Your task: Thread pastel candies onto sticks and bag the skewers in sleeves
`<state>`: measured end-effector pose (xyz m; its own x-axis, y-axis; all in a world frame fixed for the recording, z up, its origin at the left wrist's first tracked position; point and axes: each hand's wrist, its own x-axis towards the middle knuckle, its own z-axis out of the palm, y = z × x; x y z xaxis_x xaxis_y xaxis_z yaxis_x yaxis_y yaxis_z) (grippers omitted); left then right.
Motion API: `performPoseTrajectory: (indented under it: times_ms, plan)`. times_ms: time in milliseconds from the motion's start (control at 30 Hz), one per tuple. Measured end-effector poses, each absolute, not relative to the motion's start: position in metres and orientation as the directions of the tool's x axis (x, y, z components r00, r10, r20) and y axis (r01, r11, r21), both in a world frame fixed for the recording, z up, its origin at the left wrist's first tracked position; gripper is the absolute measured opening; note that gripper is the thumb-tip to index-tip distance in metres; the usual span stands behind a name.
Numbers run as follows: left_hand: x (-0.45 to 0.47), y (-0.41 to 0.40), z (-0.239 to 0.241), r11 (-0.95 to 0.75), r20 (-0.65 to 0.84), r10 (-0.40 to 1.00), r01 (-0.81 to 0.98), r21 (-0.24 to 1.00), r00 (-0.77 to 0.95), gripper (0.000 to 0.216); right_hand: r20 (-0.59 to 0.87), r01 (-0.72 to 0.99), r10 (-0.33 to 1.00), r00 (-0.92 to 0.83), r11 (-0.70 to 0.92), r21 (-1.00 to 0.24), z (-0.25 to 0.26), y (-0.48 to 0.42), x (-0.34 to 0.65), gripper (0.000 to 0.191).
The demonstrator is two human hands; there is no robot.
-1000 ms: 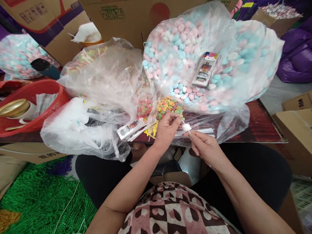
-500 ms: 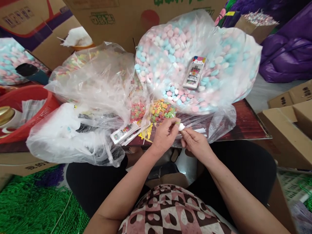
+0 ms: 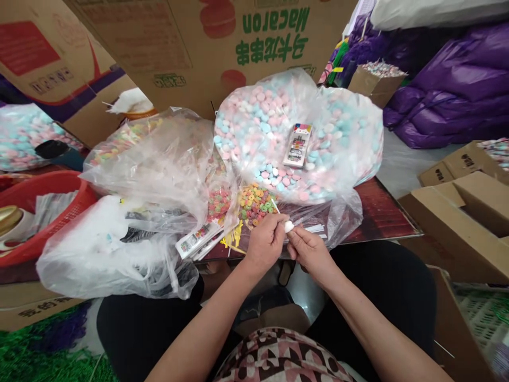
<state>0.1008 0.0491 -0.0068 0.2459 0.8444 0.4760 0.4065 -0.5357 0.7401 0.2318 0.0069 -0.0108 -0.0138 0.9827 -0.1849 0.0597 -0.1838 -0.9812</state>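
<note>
My left hand (image 3: 265, 243) is closed, and a thin white stick (image 3: 275, 206) pokes up from its fingers. A small rounded white candy (image 3: 288, 226) sits between my two hands at the fingertips. My right hand (image 3: 311, 248) pinches this candy from the right, thumb and forefinger together. How the stick meets the candy is hidden by my fingers. Just beyond my hands lies a heap of small ring-shaped candies (image 3: 258, 204) in orange, green and red. A large clear bag of pink, blue and white candies (image 3: 274, 124) rests behind them.
A printed packet (image 3: 298, 146) lies on the candy bag. More packets (image 3: 199, 237) and yellow strips (image 3: 234, 236) lie left of my hands. Plastic bags (image 3: 119, 249) and a red basket (image 3: 85, 193) stand farther left. Open cardboard boxes (image 3: 449, 212) are at the right.
The camera view has tilted up and shifted right, showing more of the carton behind. My hands stay together around the white candy, and more of the stick shows above my left hand.
</note>
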Motion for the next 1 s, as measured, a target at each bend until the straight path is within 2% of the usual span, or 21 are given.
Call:
performPoseTrajectory:
  times_ms: [167, 267, 333, 400, 467, 533, 633, 833, 1000]
  plan:
    - [0.096, 0.060, 0.004, -0.500, 0.414, 0.862, 0.359, 0.788, 0.291, 0.024, -0.195, -0.079, 0.980, 0.029, -0.192, -0.978, -0.011, 0.013, 0.234, 0.044]
    - [0.095, 0.089, 0.021, -0.488, 0.438, 0.872, 0.456, 0.744, 0.220, 0.027, -0.211, -0.190, 0.969, 0.131, -0.184, -0.964, -0.010, 0.018, 0.238, 0.045]
    - [0.099, 0.116, 0.031, -0.467, 0.435, 0.874, 0.617, 0.634, 0.215, 0.028, -0.222, -0.251, 0.957, 0.185, -0.173, -0.953, -0.008, 0.019, 0.240, 0.045]
    - [0.108, 0.143, 0.037, -0.408, 0.319, 0.906, 0.780, 0.475, 0.279, 0.026, -0.218, -0.282, 0.952, 0.215, -0.153, -0.947, -0.007, 0.019, 0.242, 0.044]
    - [0.118, 0.166, 0.038, -0.386, 0.165, 0.922, 0.854, 0.348, 0.350, 0.023, -0.200, -0.291, 0.952, 0.234, -0.128, -0.948, -0.007, 0.019, 0.244, 0.043]
    - [0.126, 0.179, 0.035, -0.392, 0.073, 0.919, 0.874, 0.288, 0.388, 0.022, -0.183, -0.286, 0.951, 0.248, -0.108, -0.952, -0.006, 0.018, 0.246, 0.041]
    - [0.128, 0.187, 0.030, -0.386, 0.053, 0.920, 0.880, 0.278, 0.387, 0.022, -0.165, -0.279, 0.948, 0.273, -0.086, -0.956, -0.004, 0.016, 0.251, 0.040]
    - [0.113, 0.184, 0.029, -0.359, 0.046, 0.930, 0.876, 0.321, 0.364, 0.037, -0.135, -0.282, 0.948, 0.289, -0.050, -0.958, -0.001, 0.017, 0.254, 0.036]
    - [0.128, 0.175, 0.029, -0.410, 0.070, 0.911, 0.872, 0.266, 0.407, 0.034, -0.137, -0.274, 0.953, 0.268, -0.061, -0.960, -0.007, 0.019, 0.249, 0.039]
